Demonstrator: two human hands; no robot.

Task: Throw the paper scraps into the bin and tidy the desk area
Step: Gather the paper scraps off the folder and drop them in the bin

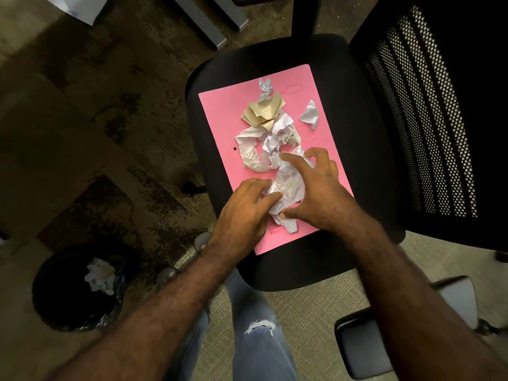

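The paper scraps (270,149) lie heaped on a pink folder (220,116) on the chair seat (357,138). The left hand (244,213) and right hand (316,193) cup the nearest clump from both sides, fingers spread, not yet clamped. Best to squeeze it into one tight wad before lifting, then carry it low to the bin (55,312) on the floor at left.

Folder (220,116) lying on the chair seat (357,105), paper scraps (264,149) along the folder's middle, one scrap (310,114) near its right edge, bin (55,312) on the floor left of the chair
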